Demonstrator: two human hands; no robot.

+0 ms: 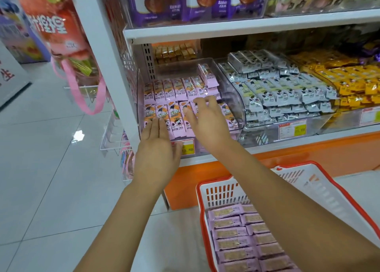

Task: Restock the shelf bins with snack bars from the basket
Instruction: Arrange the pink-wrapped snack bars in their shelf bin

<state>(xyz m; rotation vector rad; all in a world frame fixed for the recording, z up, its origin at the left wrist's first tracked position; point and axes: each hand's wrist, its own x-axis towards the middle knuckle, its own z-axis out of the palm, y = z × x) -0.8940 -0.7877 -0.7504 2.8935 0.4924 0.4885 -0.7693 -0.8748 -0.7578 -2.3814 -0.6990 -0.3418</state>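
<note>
1. a white metal shelf (226,30) carries one clear, curved-front plastic bin (233,90) at its left end.
2. a white slotted plastic basket with a red rim (337,187) sits below the shelf, holding flat mauve-wrapped bars (232,233) in two columns.
3. left hand (158,156): fingers straight, pressed together, tips on the bin's front row.
4. right hand (207,121): fingers spread, resting on that row.
5. glossy pink-wrapped snack bars (164,90) lie in the bin in two rows, one tilted behind.

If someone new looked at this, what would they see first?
Two bare hands, the left hand and right hand, reach onto rows of pink snack bars in the clear shelf bin at the centre. Below right, a red-and-white basket on the floor holds more lilac bars.
</note>
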